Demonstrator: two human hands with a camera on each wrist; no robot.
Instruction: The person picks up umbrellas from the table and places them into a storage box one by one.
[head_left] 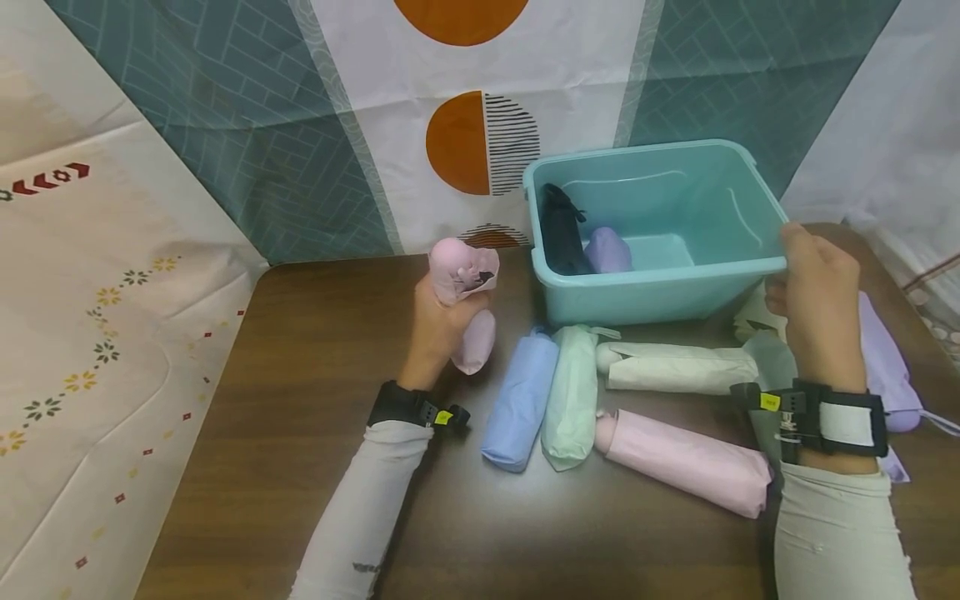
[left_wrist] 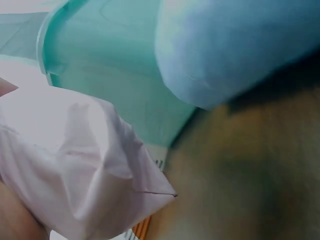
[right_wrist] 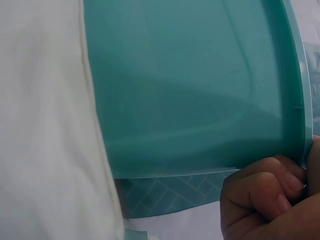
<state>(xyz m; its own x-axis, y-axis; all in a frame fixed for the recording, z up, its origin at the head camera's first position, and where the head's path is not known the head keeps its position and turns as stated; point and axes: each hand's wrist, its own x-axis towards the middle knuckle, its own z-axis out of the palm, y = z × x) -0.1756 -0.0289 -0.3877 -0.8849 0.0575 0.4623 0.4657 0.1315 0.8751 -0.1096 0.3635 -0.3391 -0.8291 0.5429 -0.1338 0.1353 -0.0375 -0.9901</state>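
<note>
My left hand (head_left: pixel 442 329) grips a pink folded umbrella (head_left: pixel 474 343) in its fabric sleeve, the rounded handle end pointing up. In the left wrist view the sleeve's creased end (left_wrist: pixel 95 170) shows close up. My right hand (head_left: pixel 821 287) pinches the right rim of a teal plastic bin (head_left: pixel 637 298); curled fingers (right_wrist: pixel 267 187) show at that rim in the right wrist view. Inside the bin, a black folded umbrella (head_left: pixel 562 233) leans at the left, beside a purple one (head_left: pixel 609 252).
On the brown table (head_left: pixel 300 417) lie sleeved umbrellas: blue (head_left: pixel 521 400), mint green (head_left: pixel 573 396), pale green (head_left: pixel 675 368) and pink (head_left: pixel 690 462). A purple one (head_left: pixel 888 367) is partly hidden behind my right wrist. A patterned cloth (head_left: pixel 262 125) hangs behind the table.
</note>
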